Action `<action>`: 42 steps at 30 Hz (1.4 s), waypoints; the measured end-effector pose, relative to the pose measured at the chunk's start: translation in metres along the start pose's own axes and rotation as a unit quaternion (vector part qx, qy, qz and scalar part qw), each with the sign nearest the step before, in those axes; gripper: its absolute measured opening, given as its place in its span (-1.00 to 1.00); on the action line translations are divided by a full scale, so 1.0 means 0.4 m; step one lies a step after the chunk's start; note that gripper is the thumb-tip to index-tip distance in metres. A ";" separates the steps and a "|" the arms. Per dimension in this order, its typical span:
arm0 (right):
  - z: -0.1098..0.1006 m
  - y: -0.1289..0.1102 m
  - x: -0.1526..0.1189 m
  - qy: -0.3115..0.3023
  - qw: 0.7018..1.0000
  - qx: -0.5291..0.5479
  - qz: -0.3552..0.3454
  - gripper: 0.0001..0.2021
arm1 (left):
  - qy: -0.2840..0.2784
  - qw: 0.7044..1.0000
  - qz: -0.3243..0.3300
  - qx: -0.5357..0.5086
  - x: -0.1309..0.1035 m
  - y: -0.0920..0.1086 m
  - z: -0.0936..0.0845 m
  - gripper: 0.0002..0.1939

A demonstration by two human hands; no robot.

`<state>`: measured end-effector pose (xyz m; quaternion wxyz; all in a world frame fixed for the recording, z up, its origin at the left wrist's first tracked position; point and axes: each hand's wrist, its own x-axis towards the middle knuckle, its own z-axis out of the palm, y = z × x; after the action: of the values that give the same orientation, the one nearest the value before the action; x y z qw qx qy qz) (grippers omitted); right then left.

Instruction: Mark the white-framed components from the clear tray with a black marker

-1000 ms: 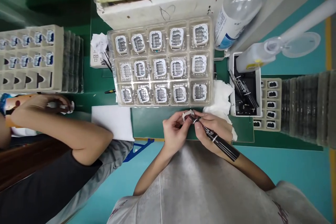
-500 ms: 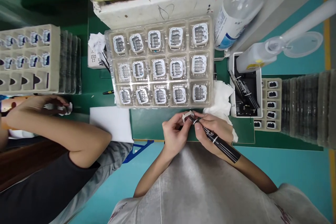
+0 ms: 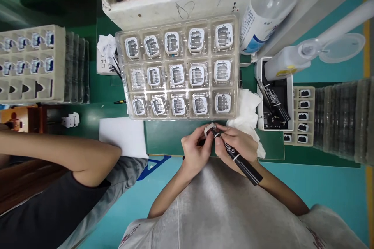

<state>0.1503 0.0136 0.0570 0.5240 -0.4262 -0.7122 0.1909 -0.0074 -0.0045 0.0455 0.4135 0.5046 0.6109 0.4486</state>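
Note:
My left hand (image 3: 195, 146) pinches a small white plastic part (image 3: 209, 127) close to the table's front edge. In my right hand (image 3: 238, 144) is a black marker pen (image 3: 244, 166), its tip end against or very near the white part; the exact contact is hidden by my fingers. Just beyond both hands lies a clear plastic tray (image 3: 163, 90) with rows of compartments. Most compartments hold a white-rimmed plastic part (image 3: 177, 74) with a grey inside.
To the right stand a box of markers (image 3: 289, 124), crumpled tissue (image 3: 248, 109), a large bottle (image 3: 263, 11) and stacked trays (image 3: 336, 120). At left, a co-worker's arm (image 3: 87, 146) reaches beside white paper (image 3: 124, 136), a loose white part (image 3: 70, 120) and another tray stack (image 3: 58, 66).
My marker has turned slightly, its back end moving down and left. The co-worker's hand has withdrawn left, leaving a white part on the table.

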 end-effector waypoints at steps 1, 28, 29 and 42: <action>0.002 0.002 -0.001 0.006 1.000 -0.003 -0.012 -0.77 | -0.001 1.000 0.004 0.004 0.000 0.000 -0.001 -0.75; -0.003 0.002 0.001 -0.002 1.000 0.008 0.005 -0.77 | 0.015 1.000 -0.007 -0.010 0.005 0.003 -0.001 -0.74; -0.002 0.002 0.001 -0.002 1.000 0.008 0.009 -0.78 | 0.017 1.000 -0.011 -0.013 0.005 0.004 -0.001 -0.74; -0.001 0.003 0.003 0.000 1.000 0.005 0.001 -0.76 | 0.016 0.998 -0.039 -0.047 0.007 -0.002 0.000 -0.71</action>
<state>0.1510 0.0154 0.0571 0.5260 -0.4248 -0.7106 0.1948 -0.0080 -0.0016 0.0446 0.4439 0.4532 0.6152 0.4681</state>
